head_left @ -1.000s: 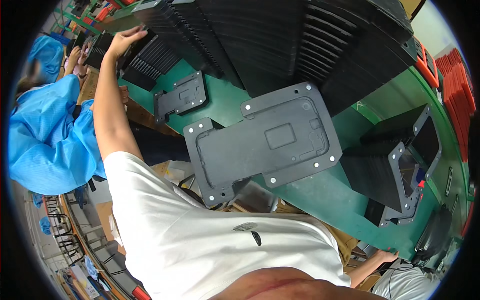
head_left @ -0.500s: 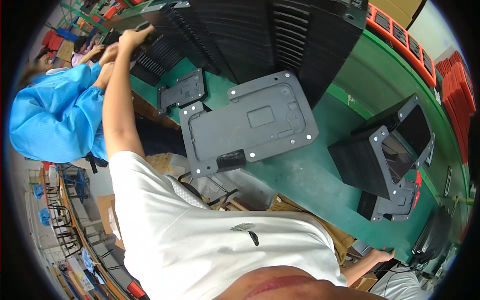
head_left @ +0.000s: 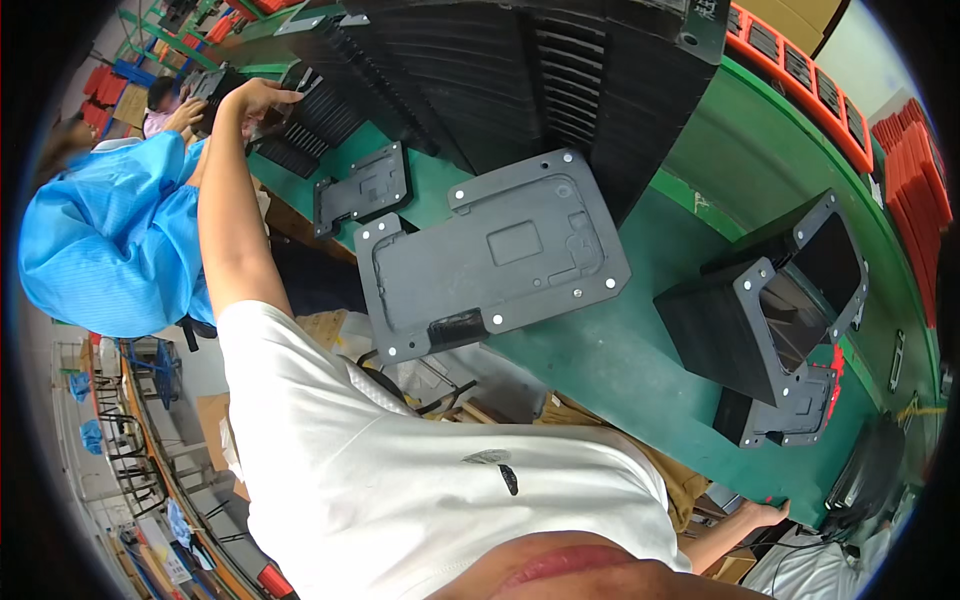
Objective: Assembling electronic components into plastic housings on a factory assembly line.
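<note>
My left arm stretches up and to the left, and my left hand (head_left: 257,96) lies with fingers extended on a row of black ribbed trays (head_left: 310,125) at the far end of the green table (head_left: 640,350). It grips nothing that I can see. Just beside it, a person in a blue coat (head_left: 110,240) holds a black part (head_left: 215,85) in both hands. My right hand (head_left: 765,514) shows small at the lower right by the table's near edge; its fingers are unclear. A large black flat plate with screw holes (head_left: 490,250) lies in front of me, with a smaller black plate (head_left: 365,185) beyond it.
Tall stacks of black ribbed trays (head_left: 560,70) fill the back of the table. Black open box frames (head_left: 770,300) stand at the right. Orange-red trays (head_left: 800,70) and a red stack (head_left: 915,180) line the far right. Metal racks (head_left: 150,470) stand on the floor at the left.
The view has swung, so the plates and stacks sit lower and further right in the picture. My left hand stays up on the ribbed trays, a little closer to the blue-coated person's hands.
</note>
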A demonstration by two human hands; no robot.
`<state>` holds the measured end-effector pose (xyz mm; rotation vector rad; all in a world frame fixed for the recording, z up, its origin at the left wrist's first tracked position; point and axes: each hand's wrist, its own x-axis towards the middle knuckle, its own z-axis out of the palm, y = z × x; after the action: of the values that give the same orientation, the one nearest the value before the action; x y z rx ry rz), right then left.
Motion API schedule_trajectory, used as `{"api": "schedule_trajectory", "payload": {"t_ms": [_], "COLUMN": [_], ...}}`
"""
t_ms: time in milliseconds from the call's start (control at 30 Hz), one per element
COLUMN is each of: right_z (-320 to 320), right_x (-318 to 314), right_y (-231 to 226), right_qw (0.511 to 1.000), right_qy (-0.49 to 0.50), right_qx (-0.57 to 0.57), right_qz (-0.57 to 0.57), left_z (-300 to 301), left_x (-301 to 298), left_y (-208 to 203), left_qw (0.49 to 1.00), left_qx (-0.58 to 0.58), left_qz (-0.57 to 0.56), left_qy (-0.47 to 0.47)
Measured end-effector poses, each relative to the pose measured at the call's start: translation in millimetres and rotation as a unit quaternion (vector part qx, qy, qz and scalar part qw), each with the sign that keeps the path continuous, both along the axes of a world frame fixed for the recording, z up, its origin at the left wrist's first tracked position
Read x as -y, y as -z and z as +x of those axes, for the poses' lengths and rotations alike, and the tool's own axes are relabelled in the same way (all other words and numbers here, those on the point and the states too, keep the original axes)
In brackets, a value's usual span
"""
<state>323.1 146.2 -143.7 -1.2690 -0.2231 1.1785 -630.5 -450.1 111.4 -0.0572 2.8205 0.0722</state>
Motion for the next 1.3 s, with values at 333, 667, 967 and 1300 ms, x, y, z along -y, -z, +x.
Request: {"api": "schedule_trajectory", "payload": {"t_ms": [333, 667, 967, 1300], "right_z": [2, -2, -3, -10], "right_x": [-4, -1, 1, 8], "right_y": [4, 3, 5, -1], "right_qw": [1.0, 0.999, 0.999, 1.0], "right_qy": [0.011, 0.023, 0.019, -0.012], "right_qx": [0.003, 0.029, -0.028, -0.024], "right_qz": [0.0, 0.002, -0.02, 0.003], "left_z": [6, 9, -8, 4], "left_x": [23, 3, 35, 12], "left_y": [34, 32, -25, -103], "left_qw": [0.979, 0.959, 0.94, 0.875], "left_qx": [-0.131, -0.216, -0.329, -0.483], "left_qz": [0.13, -0.106, -0.082, -0.029], "left_qy": [0.089, 0.147, 0.049, 0.023]}}
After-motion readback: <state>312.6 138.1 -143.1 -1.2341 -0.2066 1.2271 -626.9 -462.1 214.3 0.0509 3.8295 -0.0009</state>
